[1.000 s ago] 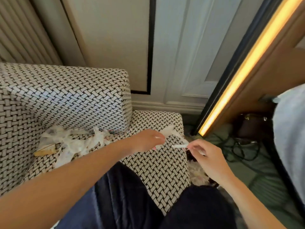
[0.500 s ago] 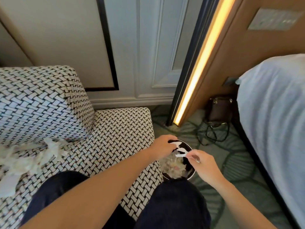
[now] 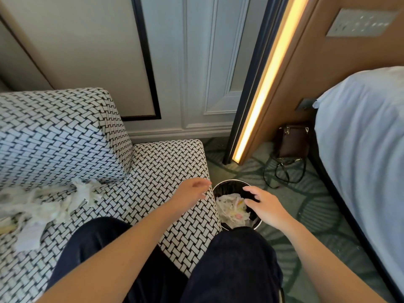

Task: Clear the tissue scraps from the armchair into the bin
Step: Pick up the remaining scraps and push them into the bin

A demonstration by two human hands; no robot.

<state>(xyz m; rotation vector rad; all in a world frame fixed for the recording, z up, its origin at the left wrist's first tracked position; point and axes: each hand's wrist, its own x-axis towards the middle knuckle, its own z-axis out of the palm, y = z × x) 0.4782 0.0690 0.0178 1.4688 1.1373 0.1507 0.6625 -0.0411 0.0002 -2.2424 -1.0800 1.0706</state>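
Two legs (image 3: pixel 236 263) in dark trousers lie nearest, one over the armchair (image 3: pixel 157 169) seat, the other below the right wrist. The left hand (image 3: pixel 192 192) hovers over the seat's front corner, slightly blurred, fingers loosely extended and holding nothing. Just to its right, the right hand (image 3: pixel 265 204) hangs over the bin (image 3: pixel 226 188), fingers spread, gently curved and empty, covering the right side of the rim. The bin is round and black, glossy inside with a bright metal rim. It stands upright, mouth facing up, just beside the seat's side. Between the two hands it shows crumpled white tissue (image 3: pixel 230 207) flecked with pink and yellow.

Well left of the left hand, more tissue scraps (image 3: pixel 52 204) lie on the seat in a ragged, torn heap. Its long axis runs from the view's left edge toward that hand, along the foot of the backrest (image 3: pixel 54 132). The upholstery is a black-and-white basket weave.

Beyond the right hand, a dark brown handbag (image 3: pixel 293 142) stands on patterned green carpet (image 3: pixel 319 206) beside a white-sheeted bed (image 3: pixel 360 149), its strap (image 3: pixel 284 173) looped on the floor. A glowing amber light strip (image 3: pixel 269 79) climbs the wooden panel (image 3: pixel 317 62) behind.
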